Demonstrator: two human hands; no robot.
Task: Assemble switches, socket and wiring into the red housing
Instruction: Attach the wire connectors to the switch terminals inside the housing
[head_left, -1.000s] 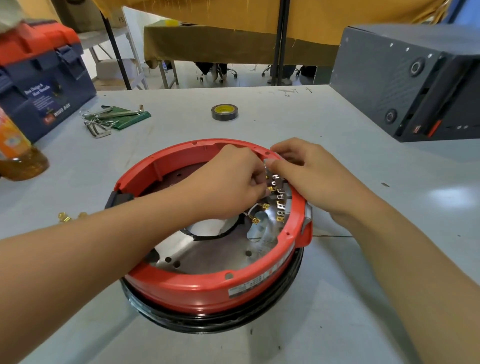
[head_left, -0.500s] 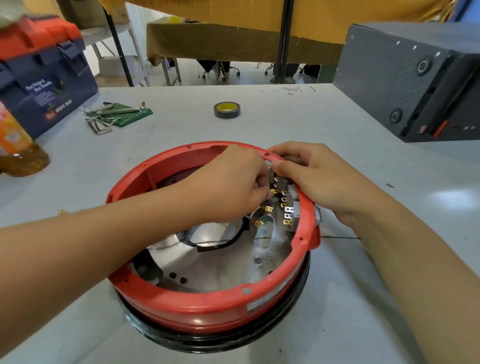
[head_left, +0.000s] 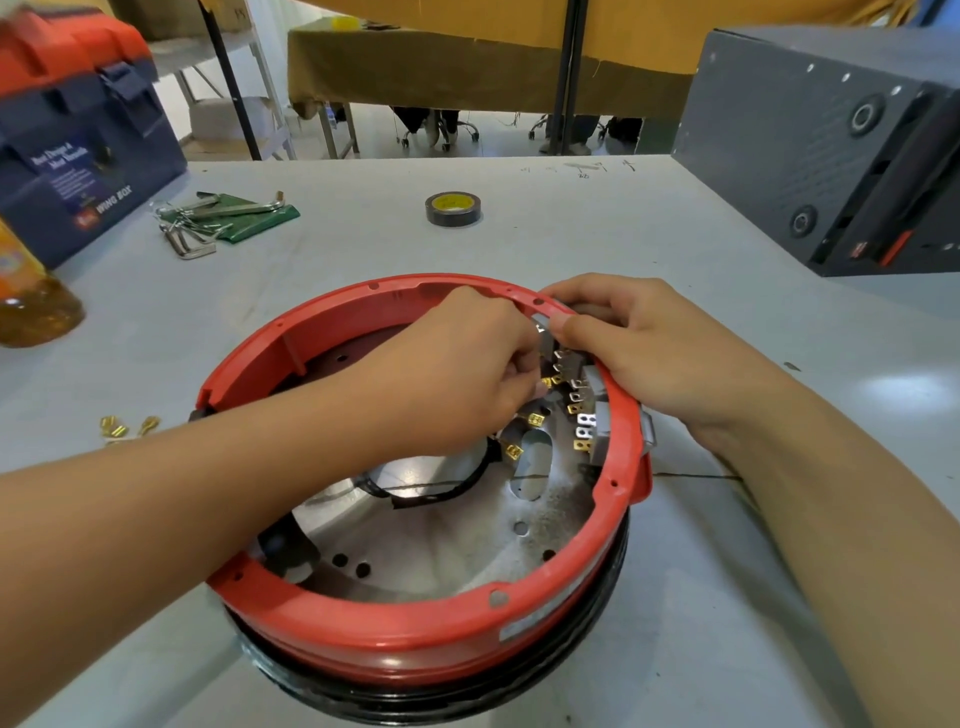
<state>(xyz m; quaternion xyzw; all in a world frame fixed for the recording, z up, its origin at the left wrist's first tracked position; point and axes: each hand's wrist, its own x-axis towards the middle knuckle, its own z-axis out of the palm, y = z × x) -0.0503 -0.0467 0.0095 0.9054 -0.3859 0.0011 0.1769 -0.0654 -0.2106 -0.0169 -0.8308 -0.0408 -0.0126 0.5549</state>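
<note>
We found the round red plastic housing (head_left: 395, 639) sitting on a black ring base (head_left: 467, 701) near the front of the grey table (head_left: 727, 597), with bare table all round it and most room to its right and far side. Its rim stood open on top, and the near half of the silver metal floor (head_left: 441, 535) inside lay uncovered.

Both hands met at the far right part of the rim. The left hand (head_left: 457, 374) reached inside the wall, its fingers curled and pinching at a brass-tipped wire terminal (head_left: 545, 383); how firmly it held we could not tell. The right hand (head_left: 644, 348) draped over the rim from outside, thumb and fingers curled round the grey switch block (head_left: 582, 374) seated against the inner wall, where a row of brass tabs (head_left: 582, 431) showed. A black wire loop (head_left: 436, 488) lay on the floor below the left hand.

Well apart on the far side lay a roll of black tape (head_left: 453, 209), a bunch of steel hex keys (head_left: 208, 223) on a green pouch, and a blue toolbox with a red lid (head_left: 78, 145). Loose brass terminals (head_left: 122, 426) lay left of the housing.

Against the frame half a second before, the hands had kept the same hold and the housing had kept its place.
</note>
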